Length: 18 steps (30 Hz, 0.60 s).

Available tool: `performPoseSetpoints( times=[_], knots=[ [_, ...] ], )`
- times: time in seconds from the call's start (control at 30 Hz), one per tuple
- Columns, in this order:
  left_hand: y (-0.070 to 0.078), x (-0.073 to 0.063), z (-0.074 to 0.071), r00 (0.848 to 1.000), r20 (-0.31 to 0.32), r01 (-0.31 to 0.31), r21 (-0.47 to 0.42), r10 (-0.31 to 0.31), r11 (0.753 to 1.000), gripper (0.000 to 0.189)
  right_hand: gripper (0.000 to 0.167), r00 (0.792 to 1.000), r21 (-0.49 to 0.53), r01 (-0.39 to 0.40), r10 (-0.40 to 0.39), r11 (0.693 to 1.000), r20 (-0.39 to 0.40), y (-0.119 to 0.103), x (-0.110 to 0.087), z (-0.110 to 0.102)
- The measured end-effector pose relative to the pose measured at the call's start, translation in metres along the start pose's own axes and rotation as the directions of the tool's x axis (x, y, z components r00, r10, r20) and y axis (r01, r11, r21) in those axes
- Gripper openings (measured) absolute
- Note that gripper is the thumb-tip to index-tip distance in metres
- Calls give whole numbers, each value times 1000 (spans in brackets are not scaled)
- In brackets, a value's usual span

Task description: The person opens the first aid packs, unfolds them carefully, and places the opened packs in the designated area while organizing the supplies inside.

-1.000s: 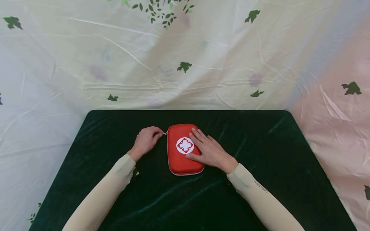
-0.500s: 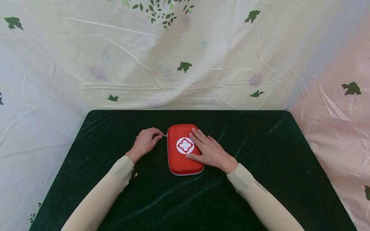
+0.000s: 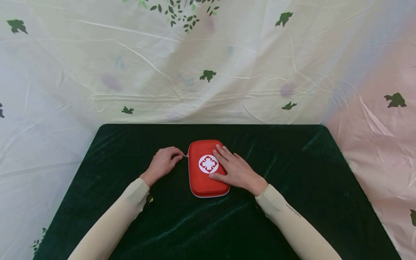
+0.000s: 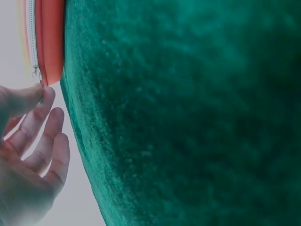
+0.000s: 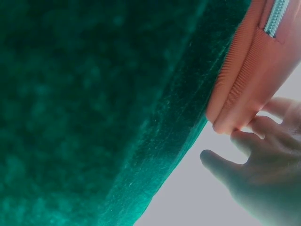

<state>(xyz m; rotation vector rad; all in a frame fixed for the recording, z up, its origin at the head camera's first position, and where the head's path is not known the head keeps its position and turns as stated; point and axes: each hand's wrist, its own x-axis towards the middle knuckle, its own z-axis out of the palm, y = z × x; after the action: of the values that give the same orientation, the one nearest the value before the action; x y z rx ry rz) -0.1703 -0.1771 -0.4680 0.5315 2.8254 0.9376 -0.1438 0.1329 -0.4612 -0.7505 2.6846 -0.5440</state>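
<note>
A red zippered first-aid case (image 3: 204,186) with a white cross emblem lies on the dark green cloth. At its left edge my left hand (image 3: 162,161) pinches the small metal zipper pull (image 3: 186,156) between thumb and index finger. The left wrist view shows this pinch close up, below the pale zipper teeth (image 4: 31,33); the other fingers are loosely bent. My right hand (image 3: 239,171) rests on the case's right half with fingers spread, touching the emblem's right edge. In the right wrist view the case's ribbed side (image 5: 240,80) and a zipper end (image 5: 275,19) show.
The green velvet cloth (image 3: 292,159) covers a table with rounded far corners. Behind it and at both sides hang pale curtains (image 3: 146,72) with leaf prints. Both forearms in cream sleeves (image 3: 113,220) reach in from the near edge.
My left hand has moved slightly toward me along the case's left edge, bringing the zipper pull with it. The right hand and the case have stayed in place.
</note>
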Motion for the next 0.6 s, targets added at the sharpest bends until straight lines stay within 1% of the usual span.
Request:
performPoseSetpoints(
  times=[0.37, 0.6],
  knots=[
    [3, -7, 1, 1000, 18, 1, 2, -1, 1000, 16, 96, 1000, 1, 5, -5, 1000, 1, 1, 1, 1],
    [2, -12, 5, 1000, 15, -24, -17, 24, 1000, 16, 96, 1000, -4, 1, -1, 1000, 1, 1, 1, 1]
  ],
)
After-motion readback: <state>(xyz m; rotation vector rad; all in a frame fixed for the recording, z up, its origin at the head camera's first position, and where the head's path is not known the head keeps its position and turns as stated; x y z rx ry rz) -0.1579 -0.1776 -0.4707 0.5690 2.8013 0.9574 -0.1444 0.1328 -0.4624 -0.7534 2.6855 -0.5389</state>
